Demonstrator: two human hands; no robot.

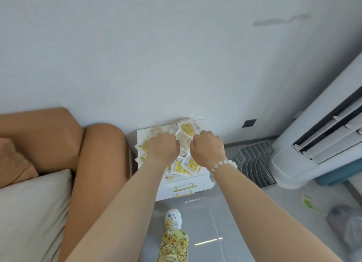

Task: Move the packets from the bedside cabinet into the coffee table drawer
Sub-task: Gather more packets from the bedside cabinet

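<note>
Evidently pickup step: packets [187, 128] lay heaped on the cabinet [183, 181], left hand [162, 147] and right hand [207, 146] curled into the heap, seemingly clamped on bunches; next needed a firm lift, then the carry to the drawer.

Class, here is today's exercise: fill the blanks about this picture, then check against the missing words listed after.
1. The left hand and right hand grip ____ piled on the cabinet.
2. The bead bracelet sits on the ____ wrist.
3. The cabinet front shows ____ drawer handles.

Missing words: packets; right; two.
</note>
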